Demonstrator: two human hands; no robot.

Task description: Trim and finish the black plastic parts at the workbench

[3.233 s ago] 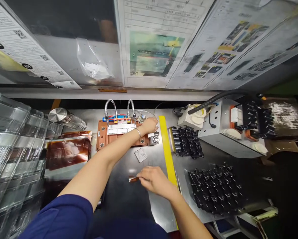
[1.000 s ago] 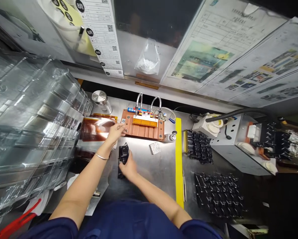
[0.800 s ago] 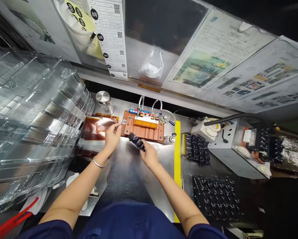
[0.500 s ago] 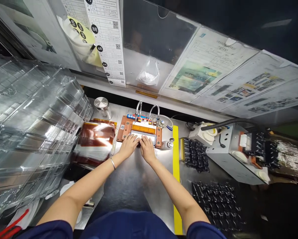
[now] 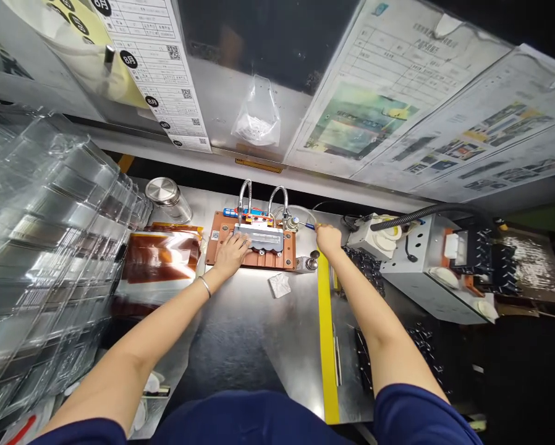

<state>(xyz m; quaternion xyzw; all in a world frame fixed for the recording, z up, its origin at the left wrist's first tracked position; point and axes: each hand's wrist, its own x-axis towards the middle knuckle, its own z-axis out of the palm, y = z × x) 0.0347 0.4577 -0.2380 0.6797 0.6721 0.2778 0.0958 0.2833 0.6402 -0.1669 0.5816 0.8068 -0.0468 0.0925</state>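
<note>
My left hand (image 5: 232, 253) lies with its fingers stretched out over the left side of a copper-coloured fixture (image 5: 216, 247). Its fingertips touch a long grey and black part (image 5: 261, 238) seated in the fixture. At the fixture's right end, my right hand (image 5: 328, 240) is closed at the end of a blue-handled lever (image 5: 309, 226) beside a metal valve fitting. The fingers hide the lever's tip. Two bent metal hoses (image 5: 278, 190) rise behind the part. A small silvery-white square pad (image 5: 279, 285) lies on the bench in front of the fixture.
Clear plastic trays (image 5: 41, 247) are stacked at the left, beside amber film sheets (image 5: 154, 256) and a lidded glass jar (image 5: 169, 199). A small metal bottle (image 5: 308, 263) stands near the yellow tape (image 5: 327, 352). Black parts and a grey machine (image 5: 426, 272) occupy the right.
My right hand has left the part and moved right to the blue-handled lever, which now points less downward. The orange strip and white surface no longer show on the part. The view has shifted.
</note>
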